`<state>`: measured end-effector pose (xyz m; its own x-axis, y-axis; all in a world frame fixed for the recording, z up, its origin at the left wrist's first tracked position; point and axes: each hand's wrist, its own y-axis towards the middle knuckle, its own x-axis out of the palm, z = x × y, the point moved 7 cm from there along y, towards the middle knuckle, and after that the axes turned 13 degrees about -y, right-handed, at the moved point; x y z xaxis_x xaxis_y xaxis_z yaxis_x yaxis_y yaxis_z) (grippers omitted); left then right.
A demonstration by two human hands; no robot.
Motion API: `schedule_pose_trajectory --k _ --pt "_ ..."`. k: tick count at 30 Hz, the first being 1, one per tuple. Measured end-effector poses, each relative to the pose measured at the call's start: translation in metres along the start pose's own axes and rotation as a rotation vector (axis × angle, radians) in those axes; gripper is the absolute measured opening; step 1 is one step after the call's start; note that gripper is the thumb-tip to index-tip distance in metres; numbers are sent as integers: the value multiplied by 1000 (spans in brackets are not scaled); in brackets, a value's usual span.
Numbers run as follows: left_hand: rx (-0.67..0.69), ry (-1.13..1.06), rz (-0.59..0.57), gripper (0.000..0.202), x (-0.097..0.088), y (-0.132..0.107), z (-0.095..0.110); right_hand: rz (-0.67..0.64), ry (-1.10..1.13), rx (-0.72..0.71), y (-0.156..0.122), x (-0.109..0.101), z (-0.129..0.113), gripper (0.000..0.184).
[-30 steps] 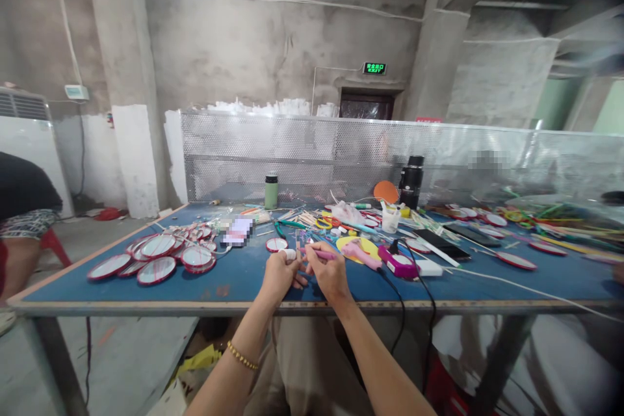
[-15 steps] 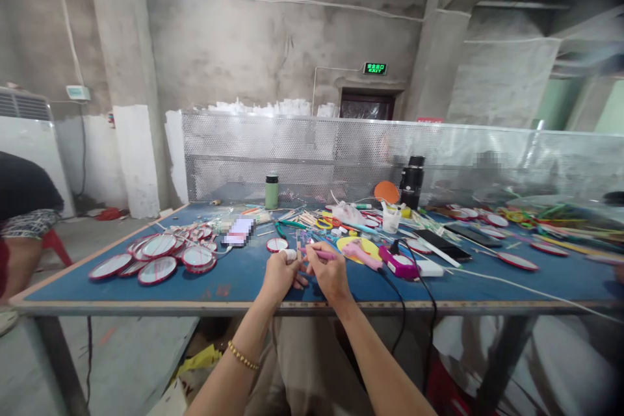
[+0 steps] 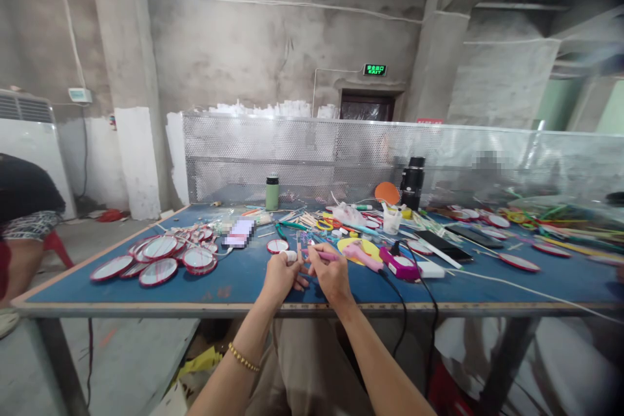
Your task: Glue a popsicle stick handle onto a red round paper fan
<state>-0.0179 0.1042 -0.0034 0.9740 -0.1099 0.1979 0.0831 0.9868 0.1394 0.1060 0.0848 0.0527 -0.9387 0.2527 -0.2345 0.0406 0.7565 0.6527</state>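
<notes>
Both my hands work close together over the near edge of the blue table (image 3: 234, 279). My left hand (image 3: 280, 275) is closed around a small white object (image 3: 291, 255) at its fingertips. My right hand (image 3: 331, 273) pinches a thin pink stick (image 3: 319, 254) that points left toward the white object. The two hands nearly touch. Just beyond them lie a pink glue gun (image 3: 363, 256) on a yellow disc and one small round red-rimmed mirror (image 3: 277, 246).
Several red-rimmed round mirrors (image 3: 158, 257) lie at the left. A green bottle (image 3: 272, 192), a black flask (image 3: 412, 182), scissors, sticks, a pink box (image 3: 402, 266) with a black cable and a phone crowd the middle. A perforated metal screen backs the table. A person sits far left.
</notes>
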Motion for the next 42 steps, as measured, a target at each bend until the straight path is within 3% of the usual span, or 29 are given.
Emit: schedule_pose_trajectory --k 13,26,42 --pt "-23 17 15 24 -1 1 -2 35 5 -3 -1 -4 -1 35" --pt "-53 49 18 27 2 -4 2 -42 -11 -65 0 4 -4 29" --pt "-53 64 34 27 2 -6 3 -17 -27 -60 0 1 -5 28"
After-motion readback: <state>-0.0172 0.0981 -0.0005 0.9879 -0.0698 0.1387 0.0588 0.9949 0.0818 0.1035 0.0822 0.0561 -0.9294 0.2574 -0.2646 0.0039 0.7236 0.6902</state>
